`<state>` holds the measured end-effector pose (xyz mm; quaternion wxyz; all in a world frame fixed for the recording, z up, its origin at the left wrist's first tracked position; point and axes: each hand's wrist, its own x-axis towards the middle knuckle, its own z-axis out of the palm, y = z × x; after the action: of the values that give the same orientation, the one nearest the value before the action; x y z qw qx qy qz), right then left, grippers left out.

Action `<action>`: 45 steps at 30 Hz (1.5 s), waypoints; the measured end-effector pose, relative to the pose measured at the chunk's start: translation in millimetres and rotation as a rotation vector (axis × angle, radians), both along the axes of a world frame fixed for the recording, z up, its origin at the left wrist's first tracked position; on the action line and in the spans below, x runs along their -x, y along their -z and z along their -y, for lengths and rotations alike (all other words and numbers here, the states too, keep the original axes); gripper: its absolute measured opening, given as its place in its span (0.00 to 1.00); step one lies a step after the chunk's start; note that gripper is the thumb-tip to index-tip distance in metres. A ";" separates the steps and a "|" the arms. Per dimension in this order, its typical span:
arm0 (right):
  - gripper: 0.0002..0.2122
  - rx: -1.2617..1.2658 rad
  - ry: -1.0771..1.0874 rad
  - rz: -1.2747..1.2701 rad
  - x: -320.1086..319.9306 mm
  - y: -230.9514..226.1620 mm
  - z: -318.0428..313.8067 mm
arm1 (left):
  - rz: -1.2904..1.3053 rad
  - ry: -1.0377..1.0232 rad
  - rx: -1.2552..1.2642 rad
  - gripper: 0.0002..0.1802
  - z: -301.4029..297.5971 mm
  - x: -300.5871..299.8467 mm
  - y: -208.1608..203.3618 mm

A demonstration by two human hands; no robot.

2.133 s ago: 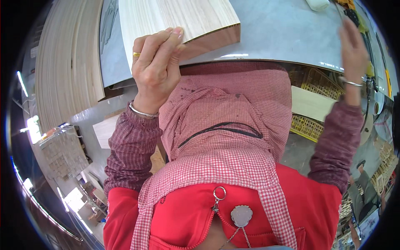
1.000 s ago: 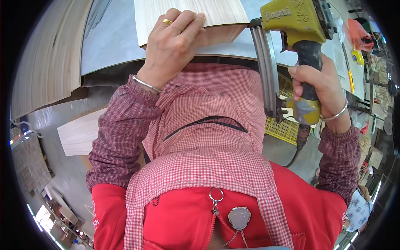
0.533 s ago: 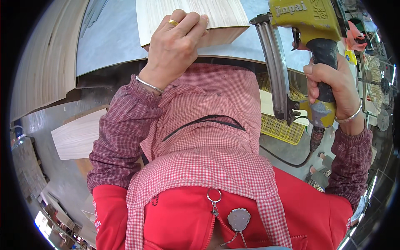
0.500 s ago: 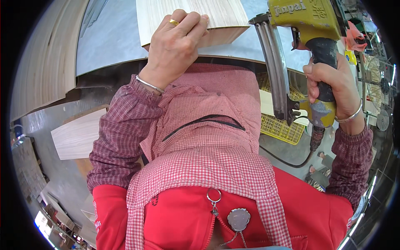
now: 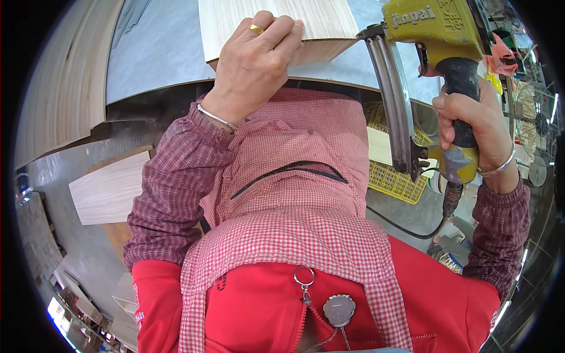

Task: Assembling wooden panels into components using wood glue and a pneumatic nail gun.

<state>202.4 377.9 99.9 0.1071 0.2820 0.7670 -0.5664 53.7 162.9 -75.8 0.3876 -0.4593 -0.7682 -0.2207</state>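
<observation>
My right hand (image 5: 477, 120) is wrapped round the black grip of a yellow pneumatic nail gun (image 5: 438, 32). The gun is raised on the right, its long metal magazine slanting down beside the table edge and an air hose joined to the grip's lower end. Its nose is by the right corner of a light wood-grain box (image 5: 329, 20); whether they touch I cannot tell. My left hand (image 5: 256, 65) is closed over the box's near edge, with fingers curled and some fingertips hidden. The box's upper face and near side show, and its far part lies outside the picture.
The box rests on a pale grey worktable (image 5: 159, 59). Wood-grain boards (image 5: 65, 76) are stacked at the left. Below stand another light panel (image 5: 112, 188) and a yellow plastic crate (image 5: 397, 182). A dark air hose (image 5: 406, 232) loops on the right.
The box has shifted slightly right with my left hand on it. My right hand and the nail gun have also moved a little right.
</observation>
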 end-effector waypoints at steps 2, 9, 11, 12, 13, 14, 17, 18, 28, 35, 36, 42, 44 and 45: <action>0.09 -0.003 -0.003 0.008 0.8 -1.2 0.5 | 0.008 0.001 0.002 0.11 0.1 -0.4 -0.5; 0.12 -0.057 -0.020 0.051 5.3 -3.4 2.7 | 0.051 -0.020 0.027 0.18 1.1 -2.5 0.9; 0.13 -0.075 -0.052 0.062 8.7 -3.0 5.6 | 0.053 -0.025 0.037 0.17 1.3 -1.8 2.0; 0.13 -0.085 -0.069 0.068 9.7 -2.9 7.1 | 0.054 -0.029 0.042 0.17 1.3 -1.2 2.6; 0.13 -0.086 -0.076 0.065 11.3 -2.7 9.6 | 0.052 -0.036 0.041 0.17 2.2 0.0 3.3; 0.14 -0.092 -0.074 0.058 11.5 -2.8 12.5 | 0.031 -0.029 0.026 0.14 1.3 1.5 4.3; 0.15 -0.105 -0.069 0.040 12.1 -3.1 20.3 | -0.029 -0.011 -0.016 0.06 -1.8 4.9 6.6; 0.15 -0.107 -0.071 0.042 12.8 -4.6 21.8 | -0.027 -0.013 -0.018 0.06 -3.0 4.6 5.4; 0.15 -0.049 -0.151 0.037 16.9 -17.4 28.2 | 0.018 -0.014 0.026 0.12 -17.0 -3.5 -11.9; 0.15 -0.087 -0.167 0.059 19.6 -17.1 27.7 | 0.011 -0.013 0.017 0.12 -18.7 -3.5 -9.4; 0.15 -0.102 -0.172 0.069 20.4 -16.6 28.8 | 0.012 -0.011 0.015 0.12 -18.0 -3.1 -7.9; 0.06 -0.204 -0.297 0.049 27.2 -14.5 33.5 | 0.022 -0.021 0.042 0.12 -8.2 -3.9 -4.0; 0.07 -0.216 -0.289 0.076 28.6 -16.8 35.2 | 0.023 -0.025 0.049 0.12 -7.3 -4.4 -5.8; 0.08 -0.224 -0.284 0.103 29.2 -18.0 36.0 | 0.026 -0.033 0.059 0.13 -6.8 -5.1 -6.4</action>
<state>173.2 341.8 117.9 0.1931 0.2098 0.8508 -0.4414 58.7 169.7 -69.4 0.3676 -0.4548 -0.7868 -0.1975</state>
